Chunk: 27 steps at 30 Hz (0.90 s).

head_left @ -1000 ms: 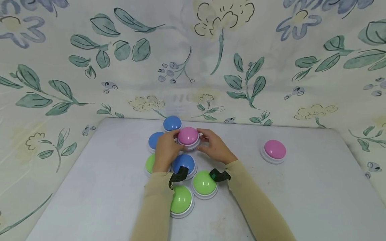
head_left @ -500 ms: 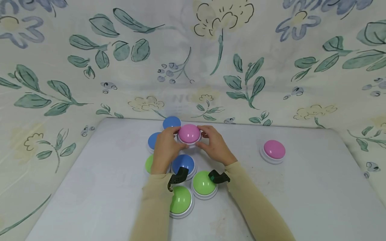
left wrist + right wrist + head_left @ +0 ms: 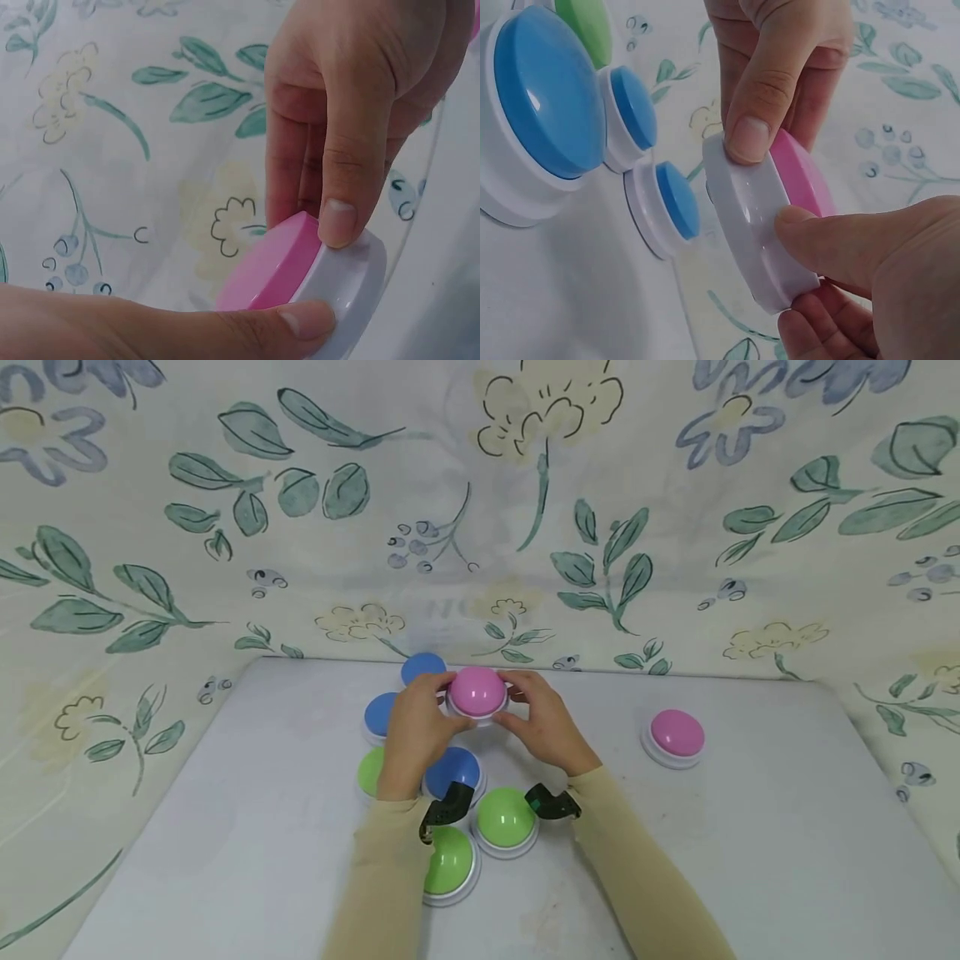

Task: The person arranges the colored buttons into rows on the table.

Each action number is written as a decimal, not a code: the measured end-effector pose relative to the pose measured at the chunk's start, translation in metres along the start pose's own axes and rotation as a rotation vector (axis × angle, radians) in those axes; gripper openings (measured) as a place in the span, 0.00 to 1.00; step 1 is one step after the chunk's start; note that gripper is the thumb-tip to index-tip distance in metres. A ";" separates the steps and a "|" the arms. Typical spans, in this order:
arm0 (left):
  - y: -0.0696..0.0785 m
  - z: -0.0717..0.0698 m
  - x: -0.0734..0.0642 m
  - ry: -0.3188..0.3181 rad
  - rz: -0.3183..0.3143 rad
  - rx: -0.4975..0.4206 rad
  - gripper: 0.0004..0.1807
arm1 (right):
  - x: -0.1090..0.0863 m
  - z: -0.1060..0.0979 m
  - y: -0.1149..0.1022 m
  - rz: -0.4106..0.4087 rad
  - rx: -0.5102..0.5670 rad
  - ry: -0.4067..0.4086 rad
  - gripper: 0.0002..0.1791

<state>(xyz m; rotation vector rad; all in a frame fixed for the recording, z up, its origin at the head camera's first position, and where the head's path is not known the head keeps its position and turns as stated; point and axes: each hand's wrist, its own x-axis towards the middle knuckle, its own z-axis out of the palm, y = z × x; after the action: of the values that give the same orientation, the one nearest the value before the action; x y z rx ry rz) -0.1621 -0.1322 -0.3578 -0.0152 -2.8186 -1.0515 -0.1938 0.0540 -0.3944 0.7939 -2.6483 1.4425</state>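
Both hands hold a pink domed push button (image 3: pixel 478 691) with a white base. It is raised off the white table near the back edge. My left hand (image 3: pixel 416 727) grips its left side, my right hand (image 3: pixel 551 722) its right. In the left wrist view, both thumbs press on the white base (image 3: pixel 337 277). Fingers of the right hand (image 3: pixel 825 330) curl under the rim in the right wrist view. Close by the left hand stand three blue buttons, one near the wrist (image 3: pixel 452 770), one beyond the fingers (image 3: pixel 423 668) and one to the left (image 3: pixel 379 714).
Three green buttons sit nearer the front: one partly behind the left wrist (image 3: pixel 371 771), one between the forearms (image 3: pixel 506 817), one beside the left sleeve (image 3: pixel 448 862). Another pink button (image 3: pixel 677 732) stands alone at right. Floral cloth (image 3: pixel 517 568) hangs behind the white table (image 3: pixel 750 827).
The held pink button has risen from the table and shifted slightly right and back, both hands moving with it. The other buttons stay in place; the head view shifts a little.
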 end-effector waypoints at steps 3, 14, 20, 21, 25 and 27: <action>0.003 0.001 -0.001 0.011 0.006 0.001 0.38 | -0.001 -0.003 -0.001 0.016 -0.010 -0.001 0.33; 0.012 0.004 -0.003 0.015 0.038 0.007 0.36 | -0.005 -0.014 -0.005 0.012 -0.029 0.005 0.33; 0.017 0.006 -0.004 0.009 0.044 -0.003 0.36 | -0.007 -0.019 -0.008 0.021 -0.049 0.003 0.33; 0.017 0.006 -0.004 0.007 0.044 -0.006 0.36 | -0.008 -0.020 -0.009 0.020 -0.052 0.002 0.33; 0.020 0.008 -0.005 0.000 0.045 -0.011 0.35 | -0.009 -0.023 -0.009 0.024 -0.059 -0.007 0.33; 0.022 0.009 -0.005 -0.001 0.043 -0.006 0.35 | -0.010 -0.025 -0.009 0.024 -0.056 -0.010 0.33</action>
<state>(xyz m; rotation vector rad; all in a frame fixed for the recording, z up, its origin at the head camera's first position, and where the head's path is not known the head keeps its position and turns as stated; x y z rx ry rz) -0.1569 -0.1098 -0.3508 -0.0764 -2.8025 -1.0511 -0.1865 0.0742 -0.3758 0.7689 -2.7020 1.3658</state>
